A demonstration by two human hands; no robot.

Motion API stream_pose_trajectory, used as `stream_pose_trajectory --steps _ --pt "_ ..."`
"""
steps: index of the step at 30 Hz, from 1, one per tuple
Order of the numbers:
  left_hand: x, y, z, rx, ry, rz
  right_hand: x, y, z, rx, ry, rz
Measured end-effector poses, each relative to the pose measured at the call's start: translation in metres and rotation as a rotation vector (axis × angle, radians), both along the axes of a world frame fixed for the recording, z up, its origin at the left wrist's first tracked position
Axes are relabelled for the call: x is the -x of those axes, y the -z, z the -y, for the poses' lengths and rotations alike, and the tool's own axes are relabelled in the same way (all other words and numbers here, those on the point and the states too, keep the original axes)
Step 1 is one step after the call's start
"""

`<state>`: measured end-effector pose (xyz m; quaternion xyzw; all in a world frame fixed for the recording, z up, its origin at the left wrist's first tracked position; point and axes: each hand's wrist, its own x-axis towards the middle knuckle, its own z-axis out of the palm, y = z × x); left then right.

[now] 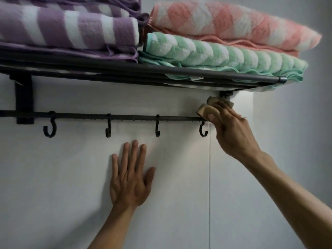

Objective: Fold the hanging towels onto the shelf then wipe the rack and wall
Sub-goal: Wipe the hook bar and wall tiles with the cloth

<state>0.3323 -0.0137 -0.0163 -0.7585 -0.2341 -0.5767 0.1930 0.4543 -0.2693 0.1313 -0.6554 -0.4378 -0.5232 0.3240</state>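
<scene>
A black rack is fixed to the white wall (71, 177). Its shelf (125, 70) carries folded towels: a purple striped towel (62, 29) at left, a green and white towel (215, 54) at right, and a pink and white towel (233, 20) lying on the green one. Below the shelf runs a thin black bar (133, 116) with several hooks (157, 130). My right hand (231, 133) grips a tan cloth (206, 110) around the bar's right end, under the right bracket. My left hand (130, 178) presses flat on the wall below the bar, fingers straight.
The left bracket (24, 99) joins shelf and bar. A thin vertical seam (209, 186) runs down the wall under the rightmost hook. The green towel's edge hangs slightly over the shelf's front right end.
</scene>
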Motion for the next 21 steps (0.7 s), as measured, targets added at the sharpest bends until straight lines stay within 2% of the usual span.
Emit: stream_pose_trajectory --steps 2,9,21 --pt "0.0 0.001 0.0 -0.008 0.012 0.011 -0.005 -0.01 0.003 0.071 0.036 0.007" --pt "0.0 0.002 -0.002 -0.026 0.031 0.013 0.005 -0.036 -0.004 0.246 0.183 -0.185" --pt "0.001 0.002 -0.004 -0.015 0.021 -0.005 0.063 -0.051 -0.062 0.381 0.111 -0.134"
